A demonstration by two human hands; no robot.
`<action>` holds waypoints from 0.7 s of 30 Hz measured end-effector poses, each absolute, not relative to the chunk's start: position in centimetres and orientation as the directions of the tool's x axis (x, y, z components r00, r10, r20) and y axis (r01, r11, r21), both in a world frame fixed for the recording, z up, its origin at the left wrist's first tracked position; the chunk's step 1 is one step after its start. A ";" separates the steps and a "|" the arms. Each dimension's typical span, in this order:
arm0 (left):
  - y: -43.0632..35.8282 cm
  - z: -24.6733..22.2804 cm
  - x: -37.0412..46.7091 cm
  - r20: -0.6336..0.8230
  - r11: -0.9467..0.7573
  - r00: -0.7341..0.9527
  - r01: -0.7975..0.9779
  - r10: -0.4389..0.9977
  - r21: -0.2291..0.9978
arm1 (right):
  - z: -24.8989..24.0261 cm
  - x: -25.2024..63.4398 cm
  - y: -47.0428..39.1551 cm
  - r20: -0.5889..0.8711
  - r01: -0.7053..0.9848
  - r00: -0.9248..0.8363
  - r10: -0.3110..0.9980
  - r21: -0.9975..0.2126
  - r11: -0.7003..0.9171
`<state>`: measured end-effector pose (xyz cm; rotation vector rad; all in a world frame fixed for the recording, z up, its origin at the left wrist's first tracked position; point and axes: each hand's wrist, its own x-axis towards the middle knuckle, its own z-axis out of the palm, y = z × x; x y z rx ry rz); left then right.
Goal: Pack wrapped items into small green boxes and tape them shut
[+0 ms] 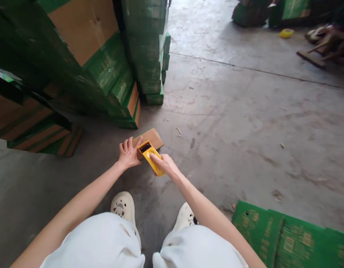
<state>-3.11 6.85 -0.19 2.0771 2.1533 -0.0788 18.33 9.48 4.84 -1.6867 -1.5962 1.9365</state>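
A small brown cardboard box (pixel 155 138) with a green edge rests on the grey floor in front of the shoes. Fingers spread, my left hand (pixel 129 153) lies against its left end. My right hand (pixel 164 163) is closed round a yellow handheld tool (pixel 153 160), thumb on top. The tool's far end, with a dark window, is over the box's near side and beside my left fingertips. What lies beneath the tool is hidden.
Stacks of green and brown boxes (pixel 104 70) stand at the upper left. Flattened green cardboard (pixel 297 240) lies at the lower right. A yellow tape roll (pixel 286 33) and part of a person's foot (pixel 314 35) are at the upper right.
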 end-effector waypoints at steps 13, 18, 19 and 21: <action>-4.3 0.0 3.9 -0.298 0.207 -0.123 0.940 0.947 0.270 | 6.6 25.8 1.9 -0.686 0.655 -0.401 0.608 -0.678 -0.333; -2.0 0.6 2.4 -0.386 0.277 -0.151 0.915 0.910 0.293 | 7.3 26.0 1.0 -0.646 0.653 -0.367 0.669 -0.691 -0.309; -1.4 0.7 1.9 -0.406 0.288 -0.152 0.910 0.901 0.297 | 7.5 26.7 0.5 -0.646 0.661 -0.358 0.674 -0.686 -0.306; -0.5 0.8 0.8 -0.442 0.303 -0.146 0.902 0.885 0.308 | 7.5 28.9 -1.0 -0.649 0.681 -0.328 0.686 -0.666 -0.305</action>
